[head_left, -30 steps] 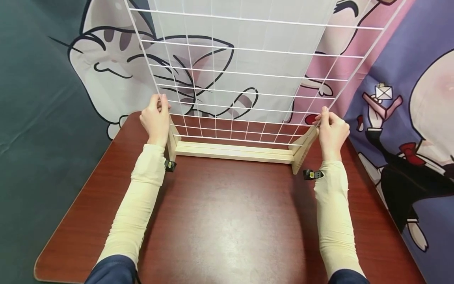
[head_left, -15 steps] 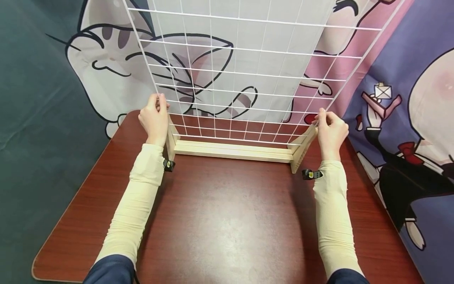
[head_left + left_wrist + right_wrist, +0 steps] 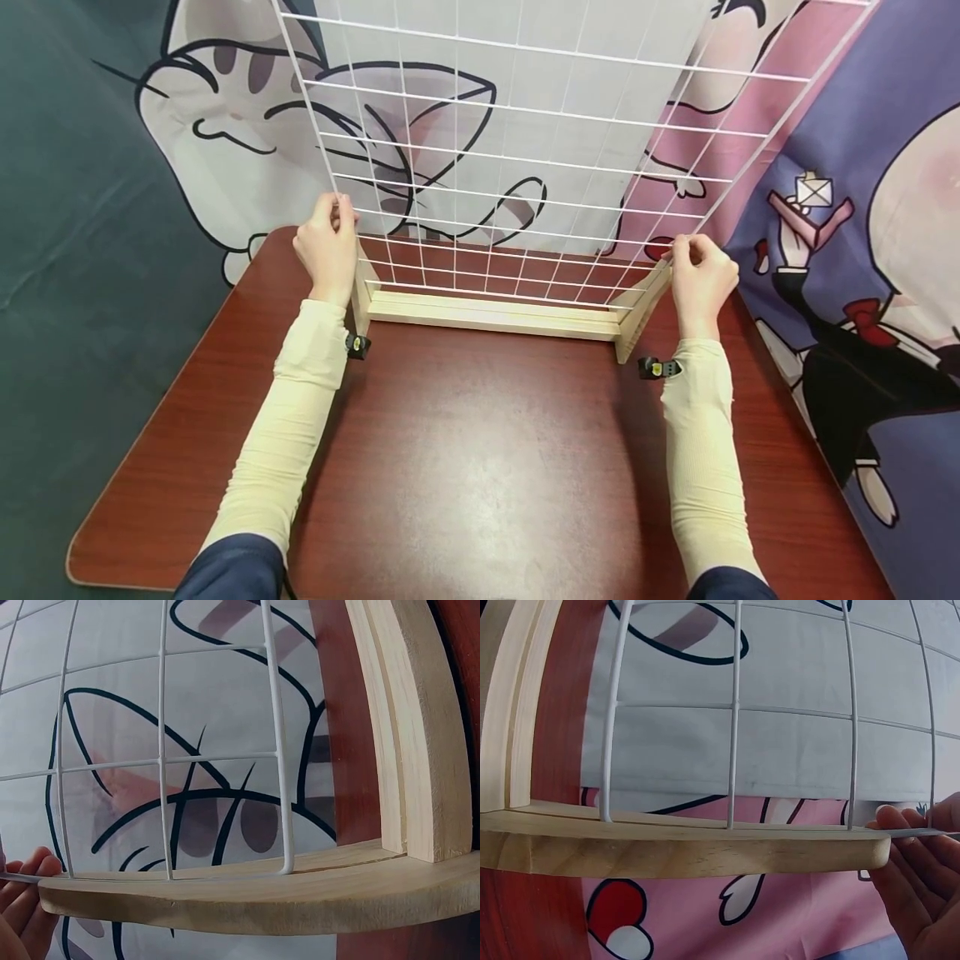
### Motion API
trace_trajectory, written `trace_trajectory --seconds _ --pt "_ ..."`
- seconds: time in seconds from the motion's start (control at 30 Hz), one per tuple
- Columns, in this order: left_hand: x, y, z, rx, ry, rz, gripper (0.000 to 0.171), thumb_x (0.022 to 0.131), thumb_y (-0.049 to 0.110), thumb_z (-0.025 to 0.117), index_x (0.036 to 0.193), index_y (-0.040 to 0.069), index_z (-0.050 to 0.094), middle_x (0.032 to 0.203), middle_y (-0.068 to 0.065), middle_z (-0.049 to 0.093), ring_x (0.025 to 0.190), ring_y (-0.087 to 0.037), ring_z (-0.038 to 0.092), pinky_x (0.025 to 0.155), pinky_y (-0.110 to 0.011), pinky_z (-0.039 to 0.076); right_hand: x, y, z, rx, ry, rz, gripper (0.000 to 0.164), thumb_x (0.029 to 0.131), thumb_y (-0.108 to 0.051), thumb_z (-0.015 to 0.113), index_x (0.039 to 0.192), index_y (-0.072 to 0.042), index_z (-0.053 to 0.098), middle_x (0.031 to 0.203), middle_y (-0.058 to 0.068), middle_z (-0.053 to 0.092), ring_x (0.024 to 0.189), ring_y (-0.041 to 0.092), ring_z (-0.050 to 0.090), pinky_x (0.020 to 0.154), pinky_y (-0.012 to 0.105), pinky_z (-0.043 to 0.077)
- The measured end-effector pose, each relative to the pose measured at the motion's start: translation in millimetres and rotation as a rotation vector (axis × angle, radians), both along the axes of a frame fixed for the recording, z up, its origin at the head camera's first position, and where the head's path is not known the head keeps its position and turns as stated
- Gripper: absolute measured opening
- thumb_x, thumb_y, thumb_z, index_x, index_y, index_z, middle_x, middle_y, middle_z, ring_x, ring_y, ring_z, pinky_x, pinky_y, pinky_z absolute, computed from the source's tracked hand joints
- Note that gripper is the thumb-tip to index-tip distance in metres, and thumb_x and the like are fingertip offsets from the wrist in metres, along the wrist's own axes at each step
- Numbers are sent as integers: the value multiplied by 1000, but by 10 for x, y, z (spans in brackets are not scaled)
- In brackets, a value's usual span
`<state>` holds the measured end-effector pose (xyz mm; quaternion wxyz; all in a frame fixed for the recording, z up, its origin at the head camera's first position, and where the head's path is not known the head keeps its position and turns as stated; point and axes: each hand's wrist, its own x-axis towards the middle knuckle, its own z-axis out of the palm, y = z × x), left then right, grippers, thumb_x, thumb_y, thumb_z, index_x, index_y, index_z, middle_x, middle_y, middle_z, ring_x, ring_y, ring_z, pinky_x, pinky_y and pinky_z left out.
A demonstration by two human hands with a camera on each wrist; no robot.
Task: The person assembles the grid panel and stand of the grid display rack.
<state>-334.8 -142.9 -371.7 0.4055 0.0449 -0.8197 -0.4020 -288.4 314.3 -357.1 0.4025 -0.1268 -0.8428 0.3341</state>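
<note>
A white wire grid panel (image 3: 283,780) stands upright in a pale wooden stand (image 3: 487,317). Its side edges run along the grooved end boards, and its lowest wire shows a short gap above the crossbar in both wrist views. At the left edge, my left hand (image 3: 328,254) pinches the side wire just beyond the left end board (image 3: 225,907). Opposite it, my right hand (image 3: 703,279) grips the other side wire with thumb and fingers, close to the rounded tip of the right end board (image 3: 705,855). The panel's top lies outside the head view.
The stand rests on a reddish-brown table (image 3: 480,467) with a rounded front left corner. Behind it hangs a cartoon-printed cloth (image 3: 240,192); more printed cloth (image 3: 900,400) lines the right side. A small black camera (image 3: 358,346) sits at each wrist.
The panel's upper part has tipped toward me, more on the right, bringing another wire into view at the top right. Both hands keep their hold in nearly the same places.
</note>
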Motion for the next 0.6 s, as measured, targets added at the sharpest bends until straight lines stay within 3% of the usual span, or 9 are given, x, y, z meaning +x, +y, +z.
trace_trajectory --seconds 0.1,0.23,0.37,0.47,0.53,0.6 --pt "2 0 -10 2 5 -1 30 100 29 49 96 7 68 89 -8 77 86 -29 74 79 -49 45 0 -1 -6 9 -2 -5 31 91 -31 54 85 -10 76 63 -24 65 60 -25 36 76 31 40" --pt "-7 -1 -22 9 3 -1 28 100 28 50 96 7 68 89 -7 77 86 -27 74 80 -48 46 7 -15 -13 27 -13 -22 30 92 -31 54 85 -12 76 73 -4 75 61 -18 43 76 32 41" --pt "-18 -4 -16 20 -8 0 26 99 28 50 100 8 67 90 -5 77 85 -24 74 80 -46 46 7 -31 -10 43 -28 -23 31 93 -30 52 86 -11 75 82 8 76 72 12 65 80 36 42" --pt "-20 -8 -3 28 -10 -8 26 99 28 50 105 9 67 91 -5 77 85 -23 74 80 -45 45 6 -39 -4 56 -28 -12 33 95 -29 51 87 -8 75 86 14 75 83 30 67 82 40 42" --pt "-17 -10 -1 30 -11 -14 26 99 28 50 107 9 66 91 -5 77 85 -23 74 80 -45 45 9 -42 -7 64 -28 -11 33 95 -29 50 88 -8 75 87 15 75 83 30 67 81 40 41" --pt "-10 -11 -8 30 -13 -19 26 99 27 51 107 8 67 91 -5 77 85 -23 74 80 -45 45 17 -45 -16 69 -33 -13 32 95 -29 51 89 -9 75 87 14 75 73 15 66 80 38 41"
